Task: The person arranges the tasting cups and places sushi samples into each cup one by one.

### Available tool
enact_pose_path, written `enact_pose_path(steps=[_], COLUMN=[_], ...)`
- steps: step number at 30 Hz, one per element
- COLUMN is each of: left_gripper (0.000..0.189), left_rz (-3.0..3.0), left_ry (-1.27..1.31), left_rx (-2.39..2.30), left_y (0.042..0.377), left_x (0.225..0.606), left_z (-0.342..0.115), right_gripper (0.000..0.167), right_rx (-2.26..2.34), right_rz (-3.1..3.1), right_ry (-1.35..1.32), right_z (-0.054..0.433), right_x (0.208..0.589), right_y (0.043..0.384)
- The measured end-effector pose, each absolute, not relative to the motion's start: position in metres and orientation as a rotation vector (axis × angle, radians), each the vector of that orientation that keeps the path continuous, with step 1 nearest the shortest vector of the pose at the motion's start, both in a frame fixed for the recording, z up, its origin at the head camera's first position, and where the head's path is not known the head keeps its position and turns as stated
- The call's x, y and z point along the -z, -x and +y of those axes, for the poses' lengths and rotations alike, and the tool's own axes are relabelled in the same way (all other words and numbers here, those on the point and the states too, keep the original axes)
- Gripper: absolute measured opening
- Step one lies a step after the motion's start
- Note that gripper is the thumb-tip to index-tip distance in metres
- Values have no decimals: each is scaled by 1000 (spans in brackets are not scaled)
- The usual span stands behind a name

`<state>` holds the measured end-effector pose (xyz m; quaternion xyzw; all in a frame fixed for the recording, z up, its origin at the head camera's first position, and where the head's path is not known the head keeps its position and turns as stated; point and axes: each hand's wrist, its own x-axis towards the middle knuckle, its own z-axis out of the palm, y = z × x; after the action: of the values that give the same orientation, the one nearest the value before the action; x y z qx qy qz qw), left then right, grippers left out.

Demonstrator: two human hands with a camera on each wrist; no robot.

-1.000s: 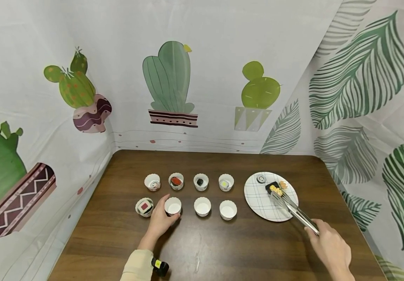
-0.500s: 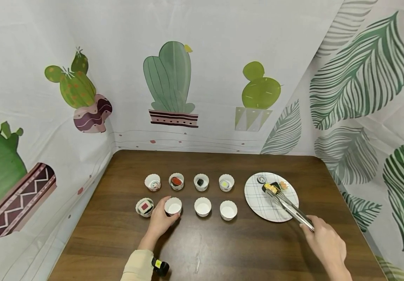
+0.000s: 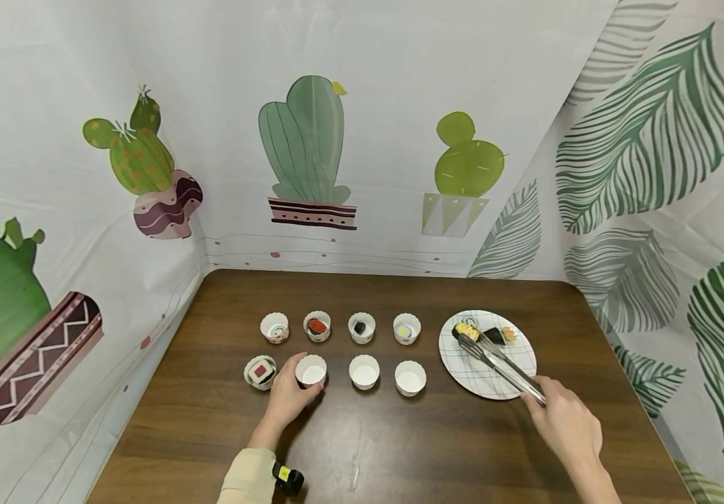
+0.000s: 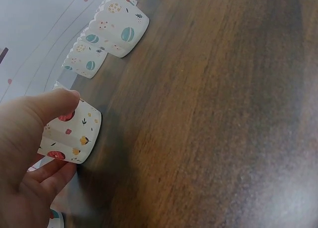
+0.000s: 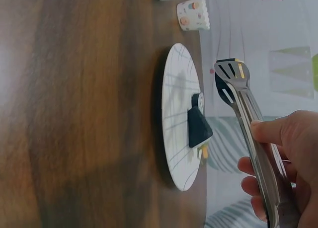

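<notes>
My left hand (image 3: 288,395) holds a white paper baking cup (image 3: 311,370) on the table, its thumb and fingers around the sides. The left wrist view shows red and yellow prints on this cup (image 4: 74,136). My right hand (image 3: 568,425) grips metal tongs (image 3: 513,369). Between the tong tips is a piece of sushi (image 3: 465,330), yellow on top with a black wrap. From the right wrist view, the tong tips stand raised above the white lined plate (image 3: 482,383). A black-wrapped triangular rice ball (image 5: 199,128), a small roll and an orange piece (image 3: 510,334) lie on the plate.
Beside the left hand, a cup (image 3: 260,372) holds sushi with a red square. Two bare white cups (image 3: 364,372) stand right of the held one. The back row's cups hold a roll, red-topped sushi (image 3: 317,326), a black piece and a yellow-centred roll (image 3: 406,329). Printed cloth hangs behind.
My right hand has moved the tongs and the yellow-topped sushi leftward, away from the triangular rice ball, which now shows more fully. The left hand keeps its place on the cup.
</notes>
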<state>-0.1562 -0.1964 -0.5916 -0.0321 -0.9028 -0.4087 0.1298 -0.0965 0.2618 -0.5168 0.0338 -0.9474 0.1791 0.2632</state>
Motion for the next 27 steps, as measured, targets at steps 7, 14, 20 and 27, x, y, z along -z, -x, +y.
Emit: enact_pose_path(steps=[7, 14, 20, 27], left_gripper=[68, 68, 67, 68], left_rz=[-2636, -2631, -2629, -2661], left_ry=[90, 80, 85, 67], left_rx=[1204, 1227, 1218, 1214], left_y=[157, 155, 155, 155], left_x=[591, 588, 588, 590], left_z=[-196, -196, -196, -196], right_gripper=[30, 31, 29, 29], right_rx=[-481, -478, -465, -434], right_rz=[-2631, -2659, -2630, -2657], right_ry=[-59, -98, -179, -215], right_z=[249, 233, 218, 202], right_x=[510, 503, 501, 498], right_y=[103, 110, 116, 121])
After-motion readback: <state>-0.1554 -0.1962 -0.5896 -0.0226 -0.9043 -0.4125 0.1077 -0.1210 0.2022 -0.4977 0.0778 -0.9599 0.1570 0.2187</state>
